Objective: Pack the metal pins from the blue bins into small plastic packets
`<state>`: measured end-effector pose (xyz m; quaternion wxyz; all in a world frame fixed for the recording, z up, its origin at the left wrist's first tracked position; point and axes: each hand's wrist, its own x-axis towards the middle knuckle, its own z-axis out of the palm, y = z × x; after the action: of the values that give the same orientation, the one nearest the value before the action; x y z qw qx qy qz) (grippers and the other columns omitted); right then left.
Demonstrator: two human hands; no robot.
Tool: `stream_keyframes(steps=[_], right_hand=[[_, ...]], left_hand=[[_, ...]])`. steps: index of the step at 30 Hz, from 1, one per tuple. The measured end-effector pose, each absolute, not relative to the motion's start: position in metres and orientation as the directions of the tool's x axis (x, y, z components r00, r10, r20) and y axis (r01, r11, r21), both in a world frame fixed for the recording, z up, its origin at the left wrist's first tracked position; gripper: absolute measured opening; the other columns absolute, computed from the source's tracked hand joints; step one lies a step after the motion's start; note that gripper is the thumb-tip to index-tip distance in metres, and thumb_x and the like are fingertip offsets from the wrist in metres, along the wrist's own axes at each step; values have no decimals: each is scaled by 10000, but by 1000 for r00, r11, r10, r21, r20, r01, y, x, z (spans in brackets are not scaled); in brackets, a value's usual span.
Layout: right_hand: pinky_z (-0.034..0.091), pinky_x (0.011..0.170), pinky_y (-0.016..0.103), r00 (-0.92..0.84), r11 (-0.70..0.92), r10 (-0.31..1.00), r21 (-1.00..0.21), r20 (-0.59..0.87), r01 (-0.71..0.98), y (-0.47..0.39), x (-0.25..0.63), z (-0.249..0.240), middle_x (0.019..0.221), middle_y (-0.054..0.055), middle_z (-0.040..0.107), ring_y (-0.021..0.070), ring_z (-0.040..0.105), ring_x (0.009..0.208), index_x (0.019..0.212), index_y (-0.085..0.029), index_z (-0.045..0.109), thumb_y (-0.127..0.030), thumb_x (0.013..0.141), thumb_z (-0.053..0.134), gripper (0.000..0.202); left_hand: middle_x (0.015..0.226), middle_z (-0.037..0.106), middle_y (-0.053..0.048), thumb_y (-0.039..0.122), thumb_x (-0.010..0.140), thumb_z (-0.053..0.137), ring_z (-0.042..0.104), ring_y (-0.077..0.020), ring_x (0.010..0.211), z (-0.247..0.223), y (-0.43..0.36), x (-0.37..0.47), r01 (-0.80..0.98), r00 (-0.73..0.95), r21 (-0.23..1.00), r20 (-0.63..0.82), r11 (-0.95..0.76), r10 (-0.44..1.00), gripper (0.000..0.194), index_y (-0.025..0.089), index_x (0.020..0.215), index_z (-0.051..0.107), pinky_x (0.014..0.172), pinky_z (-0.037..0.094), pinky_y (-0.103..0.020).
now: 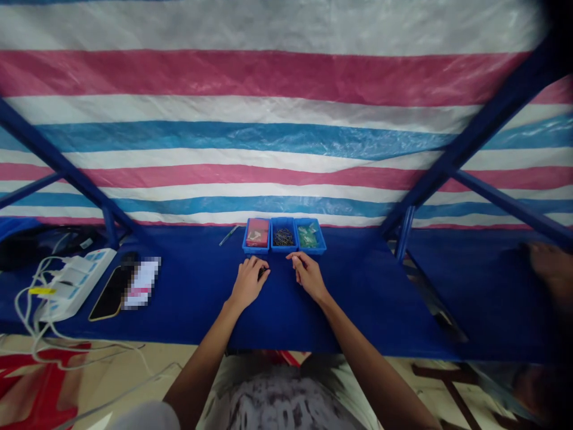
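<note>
My left hand (251, 279) rests on the blue table just in front of the left bin, its fingers curled round a small dark object (261, 273) too small to name. Across from it, my right hand (307, 275) hovers or rests in front of the right bin, thumb and index finger close together; anything between them is too small to tell. Three blue bins stand side by side: the left bin (244, 243) has a pinkish-red lining and small pale pieces, the middle bin (283, 249) holds many dark screw-like parts, and the right bin (322, 243) holds clear pieces over green.
A thin tool (229, 235) lies left of the bins. Further left are a phone (108, 294), a blurred paper (142, 282) and a white power strip (80, 283) with cables. Blue frame bars rise at both sides; another person's hand (548, 263) shows at far right.
</note>
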<state>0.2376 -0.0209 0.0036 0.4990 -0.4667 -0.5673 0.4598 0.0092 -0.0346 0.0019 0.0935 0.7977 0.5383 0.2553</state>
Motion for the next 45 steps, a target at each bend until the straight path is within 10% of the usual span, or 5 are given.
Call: stream_keyframes(steps=[11, 23, 32, 39, 45], right_hand=[[514, 466, 229, -144, 203, 970, -979, 198, 23, -19, 237, -2, 964, 13, 546, 106, 573, 610, 1267, -277, 730, -443, 985, 616, 346], [512, 433, 231, -96, 102, 989, -993, 108, -64, -19, 232, 0, 875, 0, 644, 152, 654, 620, 1206, -240, 653, -473, 915, 703, 376], [316, 368, 180, -48, 39, 998, -995, 44, -94, -17, 237, -1, 678, -70, 510, 84, 428, 447, 1080, -235, 614, -517, 971, 609, 303], [438, 440, 217, -110, 75, 990, -994, 84, -83, -19, 240, 4, 848, -3, 611, 135, 582, 609, 1157, -242, 686, -505, 884, 735, 383], [399, 442, 229, -98, -41, 994, -999, -37, -33, -21, 237, 9, 613, -20, 589, 119, 503, 484, 866, -191, 694, -576, 902, 697, 386]], left_hand=[[1104, 632, -44, 282, 1068, 548, 567, -248, 1018, 0, -37, 10, 813, 283, 417, 326, -406, 902, 104, 253, 1092, 644, 877, 410, -383], [1097, 637, -39, 279, 1065, 554, 566, -247, 1007, 0, -36, 9, 813, 291, 409, 331, -415, 897, 92, 251, 1089, 639, 862, 405, -383], [1081, 639, -39, 266, 1060, 553, 573, -246, 998, 0, -36, 9, 806, 289, 421, 334, -417, 897, 88, 252, 1081, 638, 869, 405, -384], [1072, 637, -26, 252, 1052, 572, 570, -238, 980, 1, -36, 9, 804, 287, 424, 337, -417, 897, 72, 253, 1071, 641, 852, 397, -377], [1073, 636, -31, 269, 1063, 550, 572, -237, 984, 0, -36, 9, 795, 288, 435, 343, -423, 894, 90, 252, 1080, 637, 860, 403, -383]])
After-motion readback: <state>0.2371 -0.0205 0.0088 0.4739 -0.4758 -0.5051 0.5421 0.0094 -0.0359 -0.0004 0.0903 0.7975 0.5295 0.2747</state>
